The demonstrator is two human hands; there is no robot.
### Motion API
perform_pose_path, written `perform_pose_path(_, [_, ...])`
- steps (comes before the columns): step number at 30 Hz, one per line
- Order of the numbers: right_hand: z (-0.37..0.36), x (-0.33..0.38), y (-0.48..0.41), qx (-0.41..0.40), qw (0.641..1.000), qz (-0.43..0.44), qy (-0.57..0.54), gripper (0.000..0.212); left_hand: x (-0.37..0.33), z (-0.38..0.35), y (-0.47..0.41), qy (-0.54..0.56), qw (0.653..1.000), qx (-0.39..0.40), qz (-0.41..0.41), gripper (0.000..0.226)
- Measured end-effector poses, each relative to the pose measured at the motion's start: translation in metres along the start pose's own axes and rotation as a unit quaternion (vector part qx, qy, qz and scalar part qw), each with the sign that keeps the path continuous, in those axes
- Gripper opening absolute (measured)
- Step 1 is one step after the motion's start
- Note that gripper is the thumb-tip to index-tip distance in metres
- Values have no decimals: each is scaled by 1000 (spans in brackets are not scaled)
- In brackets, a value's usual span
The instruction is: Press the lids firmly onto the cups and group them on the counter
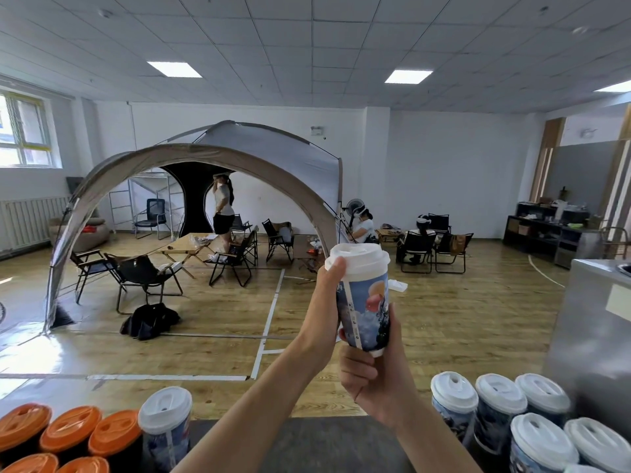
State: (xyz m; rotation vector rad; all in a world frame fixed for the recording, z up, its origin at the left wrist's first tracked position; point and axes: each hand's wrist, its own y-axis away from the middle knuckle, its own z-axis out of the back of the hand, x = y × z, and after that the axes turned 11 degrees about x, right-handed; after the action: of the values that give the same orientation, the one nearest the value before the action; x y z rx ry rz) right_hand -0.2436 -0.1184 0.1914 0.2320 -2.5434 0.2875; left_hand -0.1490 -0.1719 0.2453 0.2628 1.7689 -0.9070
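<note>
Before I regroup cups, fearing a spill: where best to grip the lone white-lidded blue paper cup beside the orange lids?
Probably the blue cup's sidewall below the white lid, coming from its right: bare counter there, orange-lidded cups crowd its left.

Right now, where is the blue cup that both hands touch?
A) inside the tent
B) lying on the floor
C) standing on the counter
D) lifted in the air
D: the left hand and right hand hold the blue cup up above the counter, with its white lid on.
</note>
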Motion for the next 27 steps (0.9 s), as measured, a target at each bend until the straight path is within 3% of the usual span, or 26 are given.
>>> perform_pose_path(5, [-3,-3,1,-30,1000,7,1,72,5,2,2,0,999,-32,-27,76])
perform_pose_path(11, [-6,-6,1,-14,999,-19,29,77,0,6,7,-39,998,-34,-47,53])
perform_pose_path(14, [-12,-7,-1,-5,999,29,22,73,1,1,10,-73,992,-49,-95,57])
perform_pose_path(18, [-19,3,-3,-69,990,126,13,58,1,6,11,-93,988,-74,-98,86])
perform_pose_path(20, [-17,15,-2,-84,979,185,24,59,3,16,15,-156,981,-55,-98,97])
perform_pose_path(23, [-17,37,3,-89,963,230,105,60,5,30,26,-268,960,-4,-84,92])
perform_pose_path(25, [-23,46,7,-88,944,249,198,74,7,39,31,-351,935,32,-48,86])
perform_pose_path(27, [-29,51,9,-104,891,293,332,87,10,41,33,-400,915,42,-12,86])
